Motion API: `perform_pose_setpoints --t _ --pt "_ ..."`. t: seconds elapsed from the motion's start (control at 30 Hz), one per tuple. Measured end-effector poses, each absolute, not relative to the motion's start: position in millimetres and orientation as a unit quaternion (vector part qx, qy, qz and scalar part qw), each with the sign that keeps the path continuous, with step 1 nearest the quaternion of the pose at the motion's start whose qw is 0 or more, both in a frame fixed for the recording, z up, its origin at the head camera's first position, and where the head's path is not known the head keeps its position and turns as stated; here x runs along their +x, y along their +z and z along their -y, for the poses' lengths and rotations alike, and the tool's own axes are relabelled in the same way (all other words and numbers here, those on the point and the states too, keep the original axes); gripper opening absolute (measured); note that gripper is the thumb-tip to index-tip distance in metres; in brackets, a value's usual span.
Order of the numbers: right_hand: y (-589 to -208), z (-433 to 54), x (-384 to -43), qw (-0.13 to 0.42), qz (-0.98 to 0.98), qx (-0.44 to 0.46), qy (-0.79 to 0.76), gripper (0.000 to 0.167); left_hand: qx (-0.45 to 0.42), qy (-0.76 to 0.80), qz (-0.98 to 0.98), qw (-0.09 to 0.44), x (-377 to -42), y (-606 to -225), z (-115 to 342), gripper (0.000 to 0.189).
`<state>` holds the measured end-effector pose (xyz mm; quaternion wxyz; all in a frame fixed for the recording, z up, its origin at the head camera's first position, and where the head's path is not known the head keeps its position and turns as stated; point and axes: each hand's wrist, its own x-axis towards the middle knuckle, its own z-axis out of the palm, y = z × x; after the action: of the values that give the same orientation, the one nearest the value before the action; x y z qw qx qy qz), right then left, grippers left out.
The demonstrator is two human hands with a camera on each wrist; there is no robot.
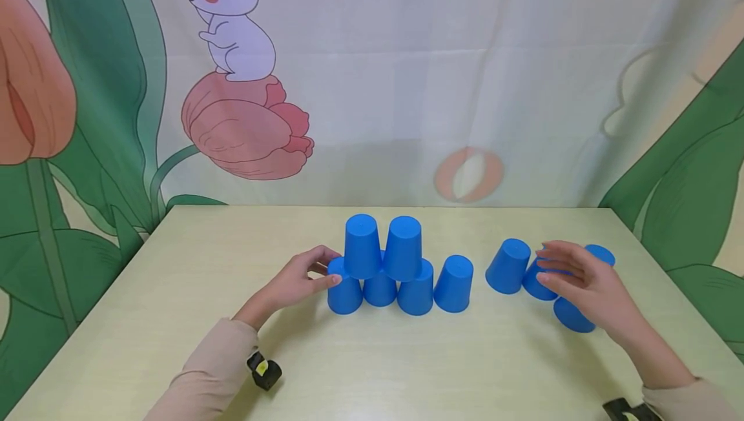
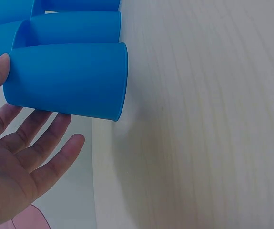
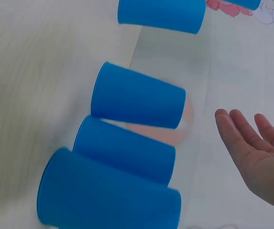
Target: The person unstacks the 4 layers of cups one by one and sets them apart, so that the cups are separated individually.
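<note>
Upside-down blue cups form a small pile: two upper cups rest on a lower row. My left hand is at the leftmost lower cup, its thumb in front and fingers behind. In the left wrist view, the thumb tip touches that cup near its narrow end, and the loosely spread fingers lie along its side. My right hand hovers over several more cups at the right, partly hiding them. Its fingers are relaxed, with nothing between them.
Another blue cup stands just right of the pile's lower row. Behind the pale wooden table hangs a printed curtain with a rabbit and flowers. Black wrist devices are strapped over the sleeves.
</note>
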<state>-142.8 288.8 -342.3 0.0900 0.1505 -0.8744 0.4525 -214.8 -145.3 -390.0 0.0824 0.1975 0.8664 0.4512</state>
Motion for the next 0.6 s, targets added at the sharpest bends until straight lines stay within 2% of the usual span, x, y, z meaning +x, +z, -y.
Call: perform_pose_setpoints --t 0.3,0.6 --pt "-340.6 -265.7 -147.9 0.091 0.867 0.172 0.459 0.045 0.195 0.452 -0.866 0.082 -214.0 -389.1 144.4 0.039" --pt "-343.4 -245.7 -156.9 0.050 0.862 0.170 0.474 0.049 0.203 0.454 -0.863 0.082 -213.1 -387.8 145.1 0.040"
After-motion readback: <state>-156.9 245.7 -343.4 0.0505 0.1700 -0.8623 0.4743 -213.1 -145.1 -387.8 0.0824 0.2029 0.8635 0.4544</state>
